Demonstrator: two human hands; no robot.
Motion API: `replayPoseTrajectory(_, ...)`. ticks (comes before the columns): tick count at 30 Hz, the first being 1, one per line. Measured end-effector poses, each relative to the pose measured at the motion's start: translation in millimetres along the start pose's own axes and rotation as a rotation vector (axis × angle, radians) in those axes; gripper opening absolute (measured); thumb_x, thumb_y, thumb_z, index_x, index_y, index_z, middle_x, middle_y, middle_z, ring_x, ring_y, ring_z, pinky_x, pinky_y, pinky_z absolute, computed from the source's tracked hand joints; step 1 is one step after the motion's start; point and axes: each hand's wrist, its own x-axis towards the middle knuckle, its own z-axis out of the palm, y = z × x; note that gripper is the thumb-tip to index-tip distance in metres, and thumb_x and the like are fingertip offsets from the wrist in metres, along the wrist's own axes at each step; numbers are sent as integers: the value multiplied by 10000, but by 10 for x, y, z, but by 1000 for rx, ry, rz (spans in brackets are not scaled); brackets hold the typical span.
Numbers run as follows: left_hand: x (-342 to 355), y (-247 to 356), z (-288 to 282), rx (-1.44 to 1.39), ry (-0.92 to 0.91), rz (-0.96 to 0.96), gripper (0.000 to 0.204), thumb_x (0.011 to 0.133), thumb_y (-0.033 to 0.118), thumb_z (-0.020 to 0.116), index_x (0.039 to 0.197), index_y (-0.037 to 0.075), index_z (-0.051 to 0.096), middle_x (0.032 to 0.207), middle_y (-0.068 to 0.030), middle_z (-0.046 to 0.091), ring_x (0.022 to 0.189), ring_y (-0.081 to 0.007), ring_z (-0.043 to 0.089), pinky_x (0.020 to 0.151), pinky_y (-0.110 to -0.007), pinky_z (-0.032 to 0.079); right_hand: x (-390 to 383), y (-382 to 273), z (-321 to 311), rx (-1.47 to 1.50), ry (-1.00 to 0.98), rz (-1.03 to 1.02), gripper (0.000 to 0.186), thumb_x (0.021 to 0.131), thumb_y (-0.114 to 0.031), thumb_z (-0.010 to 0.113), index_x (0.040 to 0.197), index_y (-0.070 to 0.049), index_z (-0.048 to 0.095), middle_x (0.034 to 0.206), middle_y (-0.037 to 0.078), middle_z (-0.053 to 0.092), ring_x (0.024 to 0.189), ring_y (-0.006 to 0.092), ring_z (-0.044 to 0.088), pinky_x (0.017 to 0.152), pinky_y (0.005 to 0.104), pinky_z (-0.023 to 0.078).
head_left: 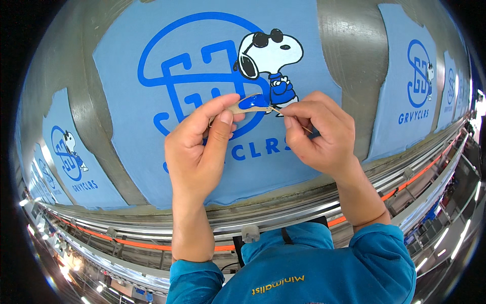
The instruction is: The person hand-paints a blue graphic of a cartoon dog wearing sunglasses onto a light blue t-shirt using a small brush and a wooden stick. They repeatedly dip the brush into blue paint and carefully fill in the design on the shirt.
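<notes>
Pinched between the thumb and fingers of my left hand (198,144) is a small tan scrap (236,109), perhaps card or folded paper. A glossy blob of blue paint or ink (253,102) lies on it. My right hand (324,133) grips a thin wooden stick (275,109) between thumb and forefinger, its tip at the right end of the scrap, by the blue. Both hands are above a light blue fabric panel (124,109) printed with a dark blue emblem (202,16), lettering and a white cartoon dog (281,50) in sunglasses. My hands partly hide the print.
The panel lies flat on a grey table (354,38). Similar printed panels lie to the right (400,66) and left (63,116). Metal rails (304,205) and an orange strip (157,246) run along the near edge, close to my body.
</notes>
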Motion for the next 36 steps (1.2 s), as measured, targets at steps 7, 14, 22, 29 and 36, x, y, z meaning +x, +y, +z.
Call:
replayPoseTrajectory(7,-2,30,-14,13,-28,-27,260,1046,109,646,1268,-9,711,996,-89,769,865,-102,679,765,-248,543,18,-12,-4,-14,-13,10,175,775,55,735,932,-17,715,764,69,634,575,141,593,502,272,459)
replayPoseTrajectory(14,-15,-11,-7,9,-6,12,232,1033,78,644,1240,31,738,939,-59,778,827,-83,688,731,-233,544,21,-16,12,-25,-24,4,168,781,56,733,934,-11,717,767,73,638,576,144,594,503,271,460)
replayPoseTrajectory(22,-16,6,-19,-19,-9,-12,240,1044,87,636,1258,24,726,982,-71,776,870,-95,701,761,-236,552,50,-44,-61,-32,9,-4,157,795,68,728,933,-6,720,770,72,642,592,134,602,517,261,473)
replayPoseTrajectory(29,-14,-9,-62,-70,109,16,251,1047,82,637,1269,-11,710,991,-109,772,874,-118,701,766,-253,567,44,120,-165,-98,67,75,156,809,69,734,934,-24,745,774,60,641,602,135,607,528,268,470)
replayPoseTrajectory(36,-3,-37,-114,-84,118,22,272,1048,89,640,1291,-19,696,1007,-127,779,855,-117,693,747,-256,565,58,193,-153,-137,38,15,145,845,75,740,959,-11,765,794,27,643,590,42,533,504,215,409)
